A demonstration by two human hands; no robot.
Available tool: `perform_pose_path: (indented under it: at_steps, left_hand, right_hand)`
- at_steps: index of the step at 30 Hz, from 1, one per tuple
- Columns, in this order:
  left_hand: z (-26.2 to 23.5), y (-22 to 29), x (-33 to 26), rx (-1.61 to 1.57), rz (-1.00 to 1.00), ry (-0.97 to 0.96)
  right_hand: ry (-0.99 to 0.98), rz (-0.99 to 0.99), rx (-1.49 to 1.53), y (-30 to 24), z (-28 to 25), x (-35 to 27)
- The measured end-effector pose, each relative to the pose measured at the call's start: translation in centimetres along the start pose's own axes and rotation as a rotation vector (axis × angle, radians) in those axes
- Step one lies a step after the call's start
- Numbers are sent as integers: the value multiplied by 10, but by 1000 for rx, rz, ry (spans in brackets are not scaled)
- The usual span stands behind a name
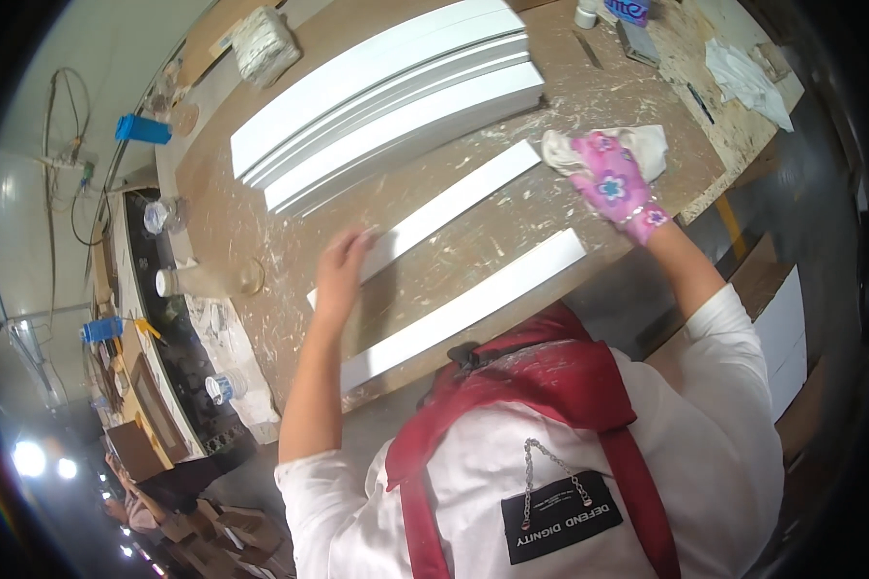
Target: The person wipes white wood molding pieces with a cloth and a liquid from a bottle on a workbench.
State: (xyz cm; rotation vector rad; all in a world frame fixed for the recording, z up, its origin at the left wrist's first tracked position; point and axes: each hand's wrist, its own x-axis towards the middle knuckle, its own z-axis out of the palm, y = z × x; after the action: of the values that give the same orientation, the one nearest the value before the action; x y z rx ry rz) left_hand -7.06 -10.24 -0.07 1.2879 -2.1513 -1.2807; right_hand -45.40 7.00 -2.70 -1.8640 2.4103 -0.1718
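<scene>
Pressing flat on a long white painted strip of moulding [425, 220], the bare left hand [341, 270] spreads its fingers [355, 241] loosely over the strip's near end, which lies diagonally across a worn brown chipboard workbench [261, 232] speckled with dried white filler. The right hand [613, 180], in a pink flower-printed glove, closes its fingers around a crumpled off-white cloth [647, 145] just past the strip's far end. A second white strip [468, 309] lies nearer the bench edge, and a stack of longer white boards [396, 106] rests beyond. A blue plastic box [143, 128] sits at the far left.
</scene>
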Motion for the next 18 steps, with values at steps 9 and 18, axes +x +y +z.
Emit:
perform_pose_path:
  at_steps: [9,18]
  left_hand:
    - [-204,-116,-163,-299,-243,1040]
    - [-286,-177,-147,494,-262,655]
  right_hand:
    - [291,-15,496,123,28,-6]
    - [187,130,664,226,76,2]
